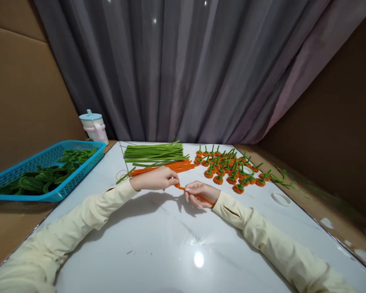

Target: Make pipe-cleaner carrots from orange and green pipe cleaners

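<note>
An orange pipe cleaner (pixel 182 187) stretches between my two hands above the white tabletop. My left hand (pixel 157 178) pinches its coiled end between thumb and fingers. With its fingers closed, my right hand (pixel 201 193) grips the strand farther along, and the tail runs across the palm toward the sleeve. Just behind my left hand lies a bundle of orange pipe cleaners (pixel 179 166). Beyond it is a stack of green pipe cleaners (pixel 154 152). Several small orange pipe-cleaner pumpkins with green stems (pixel 218 179) stand grouped beyond my right hand.
On the left sits a blue plastic basket (pixel 57 195) holding green pipe-cleaner pieces. A lidded cup (pixel 94 128) stands behind it. A white tape roll (pixel 281 199) lies at right, and another ring (pixel 245 169) rests among the pumpkins. A grey curtain (pixel 171 73) hangs behind the table.
</note>
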Tool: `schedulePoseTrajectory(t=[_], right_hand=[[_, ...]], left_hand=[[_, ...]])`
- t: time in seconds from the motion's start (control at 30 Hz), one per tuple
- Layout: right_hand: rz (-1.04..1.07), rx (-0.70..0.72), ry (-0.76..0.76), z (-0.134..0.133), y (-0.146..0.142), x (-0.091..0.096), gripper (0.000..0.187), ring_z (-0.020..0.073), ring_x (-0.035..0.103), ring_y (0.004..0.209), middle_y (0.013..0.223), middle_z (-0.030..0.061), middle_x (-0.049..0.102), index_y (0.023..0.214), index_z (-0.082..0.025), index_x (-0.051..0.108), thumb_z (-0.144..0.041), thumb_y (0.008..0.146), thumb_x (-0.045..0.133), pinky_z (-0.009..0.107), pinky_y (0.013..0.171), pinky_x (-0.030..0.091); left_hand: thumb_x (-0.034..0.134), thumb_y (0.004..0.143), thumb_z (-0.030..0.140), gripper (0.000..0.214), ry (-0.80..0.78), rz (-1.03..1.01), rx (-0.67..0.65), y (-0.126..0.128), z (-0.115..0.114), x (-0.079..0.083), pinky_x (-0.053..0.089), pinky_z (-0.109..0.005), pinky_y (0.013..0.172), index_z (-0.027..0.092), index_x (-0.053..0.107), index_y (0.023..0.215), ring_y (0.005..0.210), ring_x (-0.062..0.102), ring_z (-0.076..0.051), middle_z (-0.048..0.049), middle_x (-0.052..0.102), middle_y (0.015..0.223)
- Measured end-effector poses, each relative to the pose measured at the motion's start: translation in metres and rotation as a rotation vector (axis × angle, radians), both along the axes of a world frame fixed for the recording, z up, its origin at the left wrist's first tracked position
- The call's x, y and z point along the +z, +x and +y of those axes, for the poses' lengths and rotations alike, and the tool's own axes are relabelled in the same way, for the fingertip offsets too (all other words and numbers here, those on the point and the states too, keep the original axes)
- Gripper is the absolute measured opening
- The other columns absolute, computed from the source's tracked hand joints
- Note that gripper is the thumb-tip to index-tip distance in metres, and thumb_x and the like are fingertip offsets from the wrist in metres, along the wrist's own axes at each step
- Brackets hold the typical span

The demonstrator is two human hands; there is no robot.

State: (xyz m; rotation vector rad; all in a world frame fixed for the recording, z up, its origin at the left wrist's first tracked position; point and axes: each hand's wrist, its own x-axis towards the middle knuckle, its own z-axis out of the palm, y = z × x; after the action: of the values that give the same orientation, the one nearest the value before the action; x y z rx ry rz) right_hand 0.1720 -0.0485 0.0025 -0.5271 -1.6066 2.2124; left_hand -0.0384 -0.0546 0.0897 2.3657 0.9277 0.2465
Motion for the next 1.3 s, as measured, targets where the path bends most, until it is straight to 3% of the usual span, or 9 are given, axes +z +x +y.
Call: schedulePoseTrajectory(t=[0.23, 0.37, 0.5, 0.63, 0.73, 0.87, 0.97, 1.1, 1.3], right_hand=[[0.044, 0.053, -0.07, -0.005, -0.003, 0.006, 0.027, 0.0076, 0.038, 0.021, 0.05, 0.0025, 0.062, 0.085, -0.008, 0.057, -0.035, 0.085, 0.054, 0.015, 0.02, 0.027], [0.056, 0.034, -0.061, -0.005, -0.004, 0.004, 0.028, 0.0073, 0.038, 0.021, 0.05, 0.0022, 0.062, 0.087, -0.008, 0.057, -0.036, 0.086, 0.053, 0.014, 0.019, 0.028], [0.084, 0.014, -0.045, -0.004, -0.001, 0.003, 0.027, 0.0068, 0.036, 0.02, 0.049, 0.0016, 0.061, 0.083, -0.008, 0.058, -0.035, 0.086, 0.053, 0.014, 0.019, 0.026], [0.052, 0.104, -0.034, -0.006, 0.001, 0.013, 0.028, 0.0067, 0.036, 0.021, 0.047, 0.003, 0.06, 0.075, -0.007, 0.059, -0.032, 0.086, 0.053, 0.014, 0.02, 0.024], [-0.006, 0.165, -0.032, -0.01, -0.001, 0.017, 0.029, 0.0056, 0.036, 0.023, 0.044, 0.0024, 0.056, 0.069, -0.006, 0.059, -0.031, 0.084, 0.057, 0.014, 0.022, 0.022], [-0.012, 0.14, -0.035, -0.012, -0.005, 0.009, 0.033, 0.0044, 0.031, 0.024, 0.041, 0.0006, 0.052, 0.064, -0.007, 0.058, -0.036, 0.079, 0.063, 0.015, 0.024, 0.019], [0.024, 0.058, -0.021, -0.01, -0.005, -0.001, 0.035, 0.0045, 0.032, 0.025, 0.04, -0.0006, 0.051, 0.063, -0.009, 0.056, -0.04, 0.078, 0.064, 0.016, 0.026, 0.02], [0.093, -0.057, 0.002, -0.006, -0.006, -0.007, 0.034, 0.0055, 0.031, 0.027, 0.037, -0.0046, 0.045, 0.064, -0.013, 0.05, -0.042, 0.077, 0.063, 0.016, 0.028, 0.022], [0.178, -0.19, 0.059, -0.002, -0.007, -0.006, 0.034, 0.0065, 0.031, 0.03, 0.038, -0.0049, 0.043, 0.064, -0.015, 0.048, -0.043, 0.079, 0.058, 0.018, 0.032, 0.023]], left_hand=[[0.036, 0.086, 0.016, 0.028, 0.384, 0.14, 0.028, 0.009, -0.013, -0.016, 0.025, -0.023, 0.047, 0.013, 0.061, 0.073, 0.045, 0.041, -0.011, -0.0032, 0.054, 0.056], [0.036, 0.087, 0.017, 0.028, 0.445, 0.191, 0.081, 0.012, -0.017, -0.021, 0.023, -0.024, 0.045, 0.011, 0.059, 0.075, 0.044, 0.041, -0.011, -0.0038, 0.054, 0.056], [0.036, 0.088, 0.017, 0.027, 0.435, 0.224, 0.02, 0.011, -0.021, -0.012, 0.022, -0.023, 0.045, 0.011, 0.061, 0.077, 0.042, 0.038, -0.01, -0.0021, 0.053, 0.054], [0.04, 0.087, 0.016, 0.026, 0.263, 0.176, -0.111, 0.006, -0.025, 0.007, 0.026, -0.02, 0.047, 0.012, 0.063, 0.074, 0.042, 0.038, -0.007, 0.0019, 0.049, 0.05], [0.042, 0.088, 0.021, 0.023, -0.063, 0.11, -0.238, 0.001, -0.025, 0.016, 0.032, -0.017, 0.05, 0.014, 0.063, 0.081, 0.047, 0.046, -0.007, 0.0037, 0.049, 0.052], [0.045, 0.088, 0.032, 0.022, -0.547, -0.035, -0.273, -0.001, -0.018, 0.011, 0.035, -0.018, 0.049, 0.015, 0.057, 0.08, 0.048, 0.047, -0.007, 0.0054, 0.044, 0.052], [0.048, 0.086, 0.041, 0.03, -0.82, -0.26, -0.222, 0.0, -0.01, -0.002, 0.036, -0.021, 0.048, 0.017, 0.044, 0.068, 0.04, 0.031, -0.006, 0.0099, 0.025, 0.046], [0.049, 0.086, 0.043, 0.03, -0.856, -0.468, -0.151, 0.005, -0.003, -0.017, 0.038, -0.024, 0.05, 0.017, 0.042, 0.072, 0.04, 0.019, -0.004, 0.0115, 0.019, 0.049], [0.046, 0.088, 0.04, 0.025, -0.776, -0.627, -0.052, 0.013, -0.005, -0.025, 0.042, -0.025, 0.059, 0.016, 0.042, 0.092, 0.042, 0.027, -0.005, 0.0125, 0.023, 0.052]])
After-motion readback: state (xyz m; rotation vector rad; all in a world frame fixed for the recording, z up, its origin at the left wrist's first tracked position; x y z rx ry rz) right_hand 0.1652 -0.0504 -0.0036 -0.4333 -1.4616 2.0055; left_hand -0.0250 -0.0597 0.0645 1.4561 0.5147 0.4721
